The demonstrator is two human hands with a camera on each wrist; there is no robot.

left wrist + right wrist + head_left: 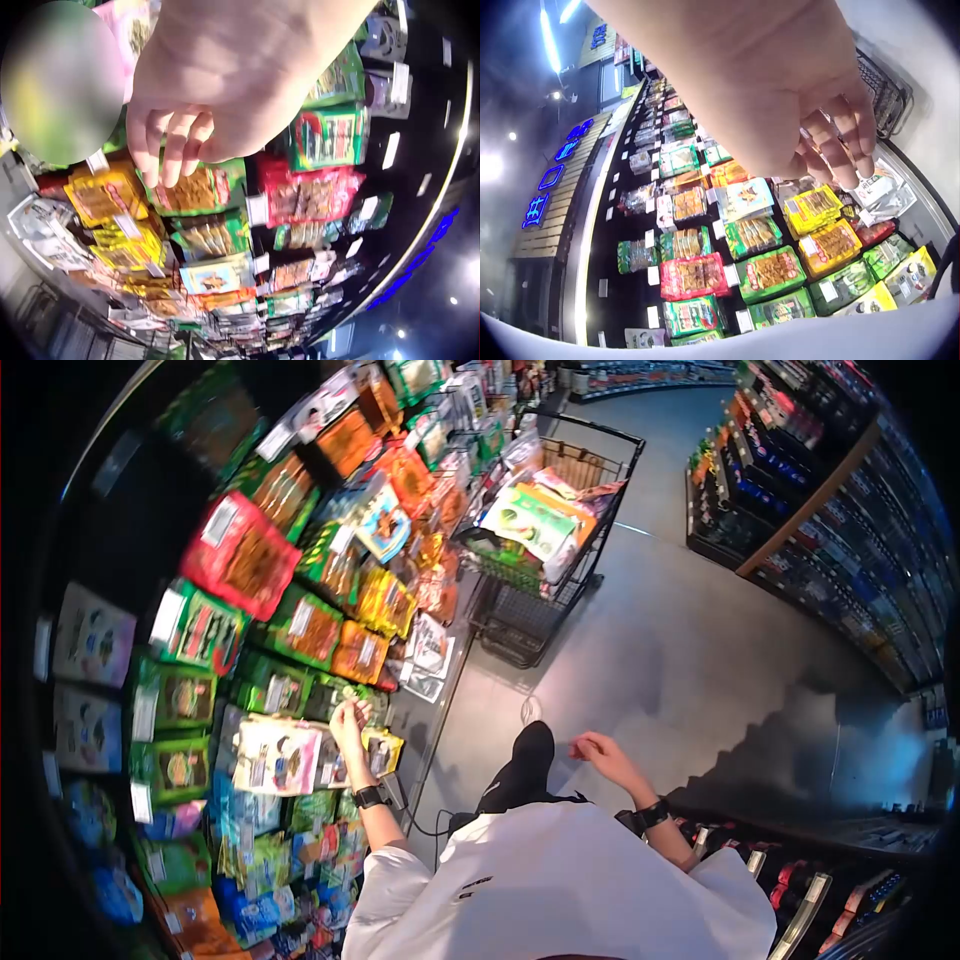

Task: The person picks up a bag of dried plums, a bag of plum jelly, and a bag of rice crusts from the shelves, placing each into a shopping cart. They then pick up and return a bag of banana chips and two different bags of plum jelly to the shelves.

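Observation:
In the head view my left hand (pixel 350 725) hovers by the rack of hanging snack bags, its fingers loosely bent and nothing held. Close beside it hangs a white and pink bag (pixel 278 755), with a small yellow bag (pixel 382 750) below the wrist. The left wrist view shows the same hand (pixel 225 82) overlapping a green bag (pixel 191 189) of brown snacks. My right hand (pixel 605 755) hangs over the floor in front of my body, fingers relaxed and bare of any object. In the right wrist view that hand (pixel 802 112) appears in front of the rack, close above a yellow bag (pixel 811 208).
A black shopping cart (pixel 520 615) loaded with bags, a green and white one (pixel 535 520) on top, stands ahead beside the rack. A shelf of goods (pixel 840 540) lines the aisle's right side. Grey floor (pixel 640 630) runs between. A red bag (pixel 240 555) hangs higher on the rack.

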